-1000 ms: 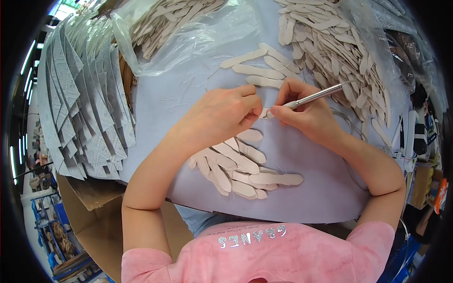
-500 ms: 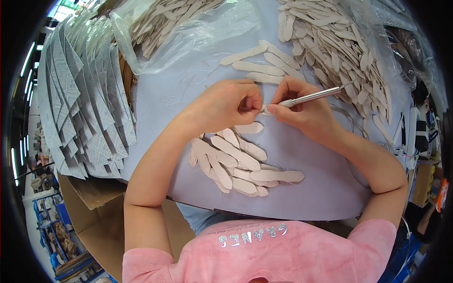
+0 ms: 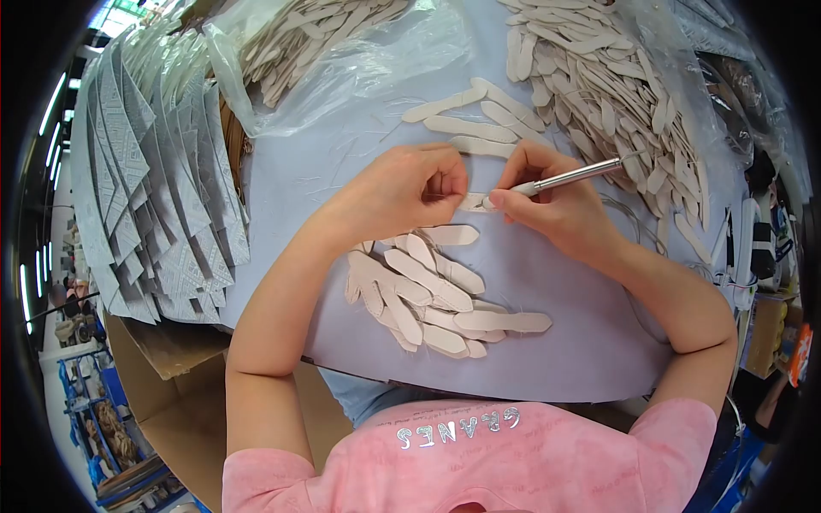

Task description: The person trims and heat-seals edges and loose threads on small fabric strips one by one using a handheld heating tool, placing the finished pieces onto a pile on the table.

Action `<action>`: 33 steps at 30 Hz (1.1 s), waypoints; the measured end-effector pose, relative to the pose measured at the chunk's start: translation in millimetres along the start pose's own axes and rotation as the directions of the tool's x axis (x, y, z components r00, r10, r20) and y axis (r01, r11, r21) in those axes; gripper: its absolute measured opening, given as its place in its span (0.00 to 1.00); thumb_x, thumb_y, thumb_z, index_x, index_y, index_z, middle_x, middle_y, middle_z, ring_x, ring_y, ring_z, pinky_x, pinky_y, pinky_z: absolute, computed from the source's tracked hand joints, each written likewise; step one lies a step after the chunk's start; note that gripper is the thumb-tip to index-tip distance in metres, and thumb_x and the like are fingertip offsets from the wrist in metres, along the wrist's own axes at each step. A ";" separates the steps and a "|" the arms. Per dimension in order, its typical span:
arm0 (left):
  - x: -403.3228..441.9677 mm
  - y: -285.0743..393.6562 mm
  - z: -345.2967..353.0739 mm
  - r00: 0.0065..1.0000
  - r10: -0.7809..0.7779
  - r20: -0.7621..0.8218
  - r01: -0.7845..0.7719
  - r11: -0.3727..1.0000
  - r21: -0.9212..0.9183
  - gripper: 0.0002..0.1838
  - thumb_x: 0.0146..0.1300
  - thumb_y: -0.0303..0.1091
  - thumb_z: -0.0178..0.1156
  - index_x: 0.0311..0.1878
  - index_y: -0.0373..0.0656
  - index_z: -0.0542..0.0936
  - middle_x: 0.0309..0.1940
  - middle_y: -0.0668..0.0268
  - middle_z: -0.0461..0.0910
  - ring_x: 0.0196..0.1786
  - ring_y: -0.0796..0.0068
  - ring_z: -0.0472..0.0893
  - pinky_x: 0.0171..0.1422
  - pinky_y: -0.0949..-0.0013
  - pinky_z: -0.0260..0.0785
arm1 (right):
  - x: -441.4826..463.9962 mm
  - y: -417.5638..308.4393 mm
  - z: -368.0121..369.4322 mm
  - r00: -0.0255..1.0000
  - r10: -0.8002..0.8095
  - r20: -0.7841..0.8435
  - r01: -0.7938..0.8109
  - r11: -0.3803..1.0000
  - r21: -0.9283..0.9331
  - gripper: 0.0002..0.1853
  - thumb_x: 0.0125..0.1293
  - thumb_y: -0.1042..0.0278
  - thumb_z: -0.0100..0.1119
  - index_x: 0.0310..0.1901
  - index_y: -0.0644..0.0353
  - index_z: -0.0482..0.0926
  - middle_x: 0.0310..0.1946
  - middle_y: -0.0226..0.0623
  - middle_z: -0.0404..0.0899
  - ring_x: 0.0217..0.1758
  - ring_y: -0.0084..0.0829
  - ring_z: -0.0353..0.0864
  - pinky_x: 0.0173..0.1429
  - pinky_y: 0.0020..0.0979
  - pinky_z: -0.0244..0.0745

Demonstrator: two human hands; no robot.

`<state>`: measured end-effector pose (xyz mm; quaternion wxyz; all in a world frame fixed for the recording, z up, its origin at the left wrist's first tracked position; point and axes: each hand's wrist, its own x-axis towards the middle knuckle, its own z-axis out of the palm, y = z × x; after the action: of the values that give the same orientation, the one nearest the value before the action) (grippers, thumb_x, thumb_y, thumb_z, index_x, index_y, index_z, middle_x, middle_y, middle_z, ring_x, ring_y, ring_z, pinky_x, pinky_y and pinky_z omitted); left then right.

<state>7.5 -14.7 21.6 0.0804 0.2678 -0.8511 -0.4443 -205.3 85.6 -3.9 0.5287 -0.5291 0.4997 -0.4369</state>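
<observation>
Between my hands lies a small cream strip [image 3: 473,202], its ends partly covered by my fingers. My left hand [image 3: 432,188] is closed, fingertips curled in beside the strip's left side; what they pinch is hidden. In my right hand [image 3: 547,201] is a silver pen-shaped tool [image 3: 577,175], gripped like a pen, with its tip down at the strip. Just below my left hand, a loose heap of cream strips [image 3: 428,291] with pointed ends is spread on the table. Several more strips [image 3: 470,126] lie beyond my hands.
A large pile of cream strips [image 3: 599,85] fills the back right, and another pile [image 3: 312,38] lies at the back behind clear plastic [image 3: 368,77]. Grey patterned sheets [image 3: 162,197] hang over the left side. A cable [image 3: 629,209] runs on the right; a cardboard box [image 3: 184,410] stands below left.
My left hand has drawn slightly left, away from my right fingers, and more of the small strip shows between them. The pen-shaped tool has shifted a little to the right.
</observation>
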 end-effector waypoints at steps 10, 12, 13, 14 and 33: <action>-3.5 0.7 -10.0 0.992 -0.117 0.041 0.124 0.963 -0.238 0.05 0.63 0.23 0.57 0.41 0.41 0.74 0.26 0.68 0.79 0.32 0.80 0.83 0.31 0.74 0.73 | -1.0 -1.5 3.6 1.000 0.006 0.027 -0.005 1.000 -0.025 0.08 0.64 0.72 0.68 0.34 0.59 0.75 0.27 0.24 0.75 0.29 0.12 0.71 0.33 0.19 0.64; -3.4 2.2 -9.3 0.991 -0.127 0.035 0.132 0.963 -0.233 0.05 0.63 0.23 0.57 0.41 0.41 0.74 0.26 0.68 0.79 0.31 0.80 0.83 0.31 0.74 0.72 | -1.1 -0.2 3.5 1.000 0.002 0.026 -0.001 1.000 -0.028 0.08 0.63 0.72 0.69 0.35 0.60 0.76 0.28 0.24 0.75 0.29 0.12 0.71 0.33 0.19 0.64; -3.2 2.6 -9.1 0.991 -0.132 0.033 0.136 0.963 -0.231 0.05 0.63 0.22 0.57 0.41 0.41 0.74 0.25 0.68 0.79 0.31 0.80 0.83 0.31 0.74 0.72 | -1.2 0.2 3.5 1.000 0.000 0.025 0.001 1.000 -0.029 0.08 0.63 0.72 0.69 0.35 0.60 0.76 0.28 0.24 0.76 0.30 0.12 0.71 0.33 0.19 0.64; -3.0 2.8 -9.0 0.991 -0.132 0.033 0.136 0.963 -0.231 0.05 0.63 0.22 0.57 0.41 0.41 0.74 0.25 0.68 0.79 0.31 0.80 0.83 0.31 0.74 0.72 | -1.2 0.3 3.3 1.000 0.001 0.024 0.000 1.000 -0.029 0.08 0.63 0.72 0.69 0.35 0.60 0.76 0.28 0.24 0.76 0.30 0.12 0.71 0.33 0.19 0.64; -3.5 2.4 -7.6 0.995 -0.097 0.009 0.097 0.976 -0.196 0.04 0.64 0.23 0.59 0.41 0.40 0.75 0.24 0.68 0.78 0.29 0.79 0.82 0.30 0.74 0.72 | -1.5 -0.8 3.2 1.000 0.003 0.030 -0.002 0.999 -0.051 0.08 0.64 0.73 0.69 0.36 0.60 0.76 0.29 0.25 0.76 0.31 0.12 0.71 0.34 0.19 0.65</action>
<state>12.4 -17.2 28.4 0.0848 0.3000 -0.7889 -0.5295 -202.2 87.4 -3.1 0.5230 -0.5484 0.5033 -0.4152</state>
